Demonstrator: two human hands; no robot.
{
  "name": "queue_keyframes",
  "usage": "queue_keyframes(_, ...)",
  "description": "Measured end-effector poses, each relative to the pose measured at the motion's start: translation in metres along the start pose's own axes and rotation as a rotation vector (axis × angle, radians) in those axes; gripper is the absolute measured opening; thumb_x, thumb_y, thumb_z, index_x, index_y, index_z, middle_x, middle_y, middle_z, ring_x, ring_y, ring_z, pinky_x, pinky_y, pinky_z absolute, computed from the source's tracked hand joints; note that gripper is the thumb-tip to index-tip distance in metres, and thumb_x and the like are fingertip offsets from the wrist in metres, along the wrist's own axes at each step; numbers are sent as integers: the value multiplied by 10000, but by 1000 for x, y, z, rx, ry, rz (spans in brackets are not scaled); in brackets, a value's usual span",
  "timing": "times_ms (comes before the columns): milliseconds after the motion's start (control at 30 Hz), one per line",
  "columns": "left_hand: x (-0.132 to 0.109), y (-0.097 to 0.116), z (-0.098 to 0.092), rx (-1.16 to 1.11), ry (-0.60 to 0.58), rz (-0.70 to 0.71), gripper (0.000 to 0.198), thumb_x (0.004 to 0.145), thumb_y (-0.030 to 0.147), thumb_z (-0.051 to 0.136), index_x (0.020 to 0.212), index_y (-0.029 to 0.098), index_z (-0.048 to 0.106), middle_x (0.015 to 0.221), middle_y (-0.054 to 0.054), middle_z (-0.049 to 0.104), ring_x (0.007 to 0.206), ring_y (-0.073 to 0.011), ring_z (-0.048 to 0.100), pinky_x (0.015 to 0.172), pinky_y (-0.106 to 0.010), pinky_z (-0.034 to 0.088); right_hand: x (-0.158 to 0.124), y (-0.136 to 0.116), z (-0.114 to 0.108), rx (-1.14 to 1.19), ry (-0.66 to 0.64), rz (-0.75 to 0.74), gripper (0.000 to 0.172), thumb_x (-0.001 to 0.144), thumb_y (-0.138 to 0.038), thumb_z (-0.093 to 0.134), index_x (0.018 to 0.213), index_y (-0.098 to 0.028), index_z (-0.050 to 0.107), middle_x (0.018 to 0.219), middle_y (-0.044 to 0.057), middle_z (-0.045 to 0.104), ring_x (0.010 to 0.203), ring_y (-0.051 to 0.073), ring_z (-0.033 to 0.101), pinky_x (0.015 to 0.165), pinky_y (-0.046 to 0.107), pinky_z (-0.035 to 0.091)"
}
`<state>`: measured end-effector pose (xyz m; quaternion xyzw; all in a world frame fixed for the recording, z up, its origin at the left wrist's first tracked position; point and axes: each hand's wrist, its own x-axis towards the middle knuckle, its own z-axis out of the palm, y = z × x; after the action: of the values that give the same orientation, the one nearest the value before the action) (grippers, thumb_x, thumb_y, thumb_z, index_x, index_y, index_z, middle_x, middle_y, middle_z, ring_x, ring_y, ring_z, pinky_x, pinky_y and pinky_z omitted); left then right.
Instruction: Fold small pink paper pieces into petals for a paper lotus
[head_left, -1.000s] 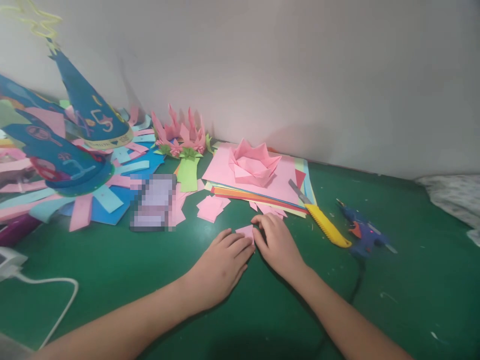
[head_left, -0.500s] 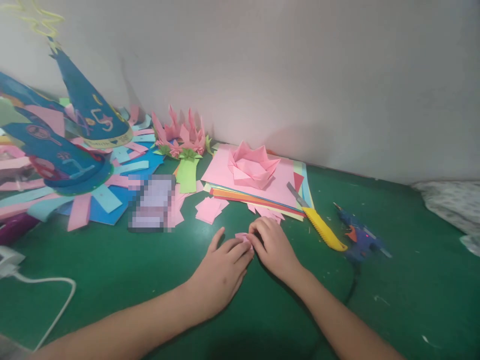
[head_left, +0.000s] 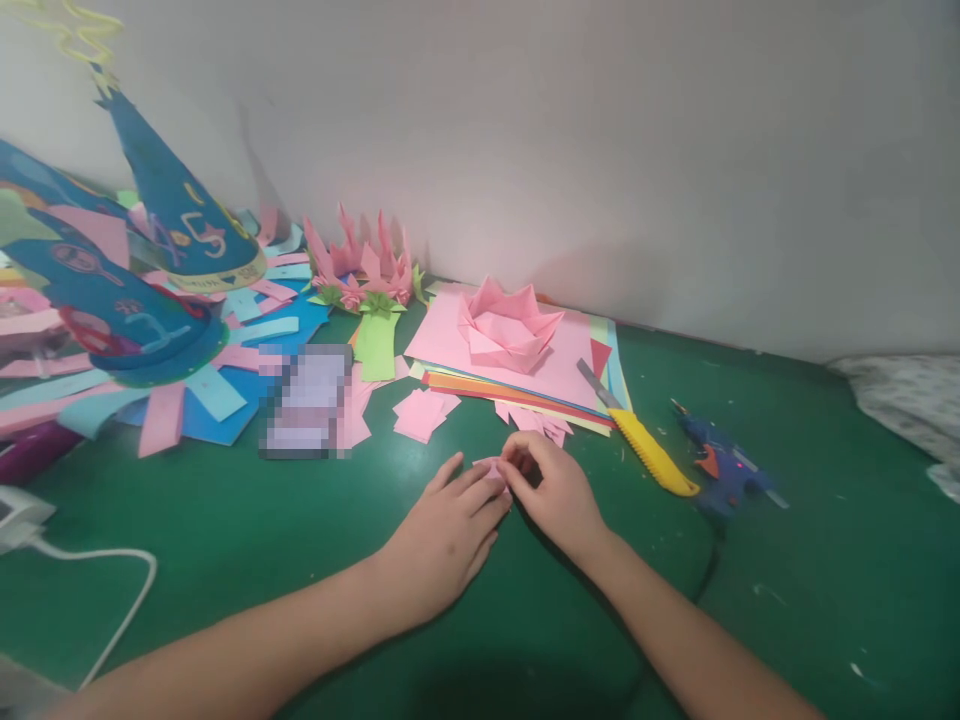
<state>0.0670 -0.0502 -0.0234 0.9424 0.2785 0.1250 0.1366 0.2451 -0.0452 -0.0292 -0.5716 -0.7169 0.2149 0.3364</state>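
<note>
A small pink paper piece (head_left: 491,466) lies on the green table (head_left: 225,530) between my two hands. My left hand (head_left: 446,535) rests palm down, its fingertips pressing on the near edge of the paper. My right hand (head_left: 551,490) is curled, thumb and fingers pinching the paper's right side. Most of the piece is hidden under the fingers.
Behind the hands lie small pink squares (head_left: 424,412), a stack of coloured sheets (head_left: 525,385) bearing a folded pink paper crown (head_left: 508,328), a yellow-handled cutter (head_left: 649,450) and a blue glue gun (head_left: 724,468). Blue paper cones (head_left: 180,215), paper strips and pink paper flowers (head_left: 364,270) fill the left. A white cable (head_left: 112,560) runs near left.
The flat pink piece has been gathered up under my fingers. My right hand's fingers have curled in and pinched it; my left hand has stayed almost in place.
</note>
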Motion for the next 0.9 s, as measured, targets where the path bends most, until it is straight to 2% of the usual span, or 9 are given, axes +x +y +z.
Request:
queue_keyframes(300,-2,0,2,12,3,-14,354,913,182,372,1258,185,454,1232,-84,537,1266,-246,404,1104,-513,224,-2,-1,-1,-28,-19,-5,46,855,-194,503,828,-224,524,731,-7,606,663,145,579,617,260,449)
queue_keyframes(600,-2,0,1,32,3,-3,335,926,201,370,1244,180,473,1225,-82,540,1265,-247,412,1112,-516,208,-4,4,-7,-160,-91,-123,115,886,-181,463,841,-225,559,799,12,650,749,163,599,671,272,447)
queue_keyframes(767,-3,0,-2,3,0,-5,327,924,197,366,1232,186,477,1228,-88,528,1258,-245,416,1102,-534,230,-4,3,-11,-212,-145,-158,174,912,-203,433,810,-224,571,745,13,646,715,161,593,628,259,435)
queue_keyframes(900,-3,0,-5,21,2,-18,299,914,196,381,1190,183,495,1242,-122,492,1237,-241,427,1085,-538,267,-2,6,-13,-185,-168,-186,159,909,-186,438,831,-226,571,783,14,663,734,161,601,652,262,436)
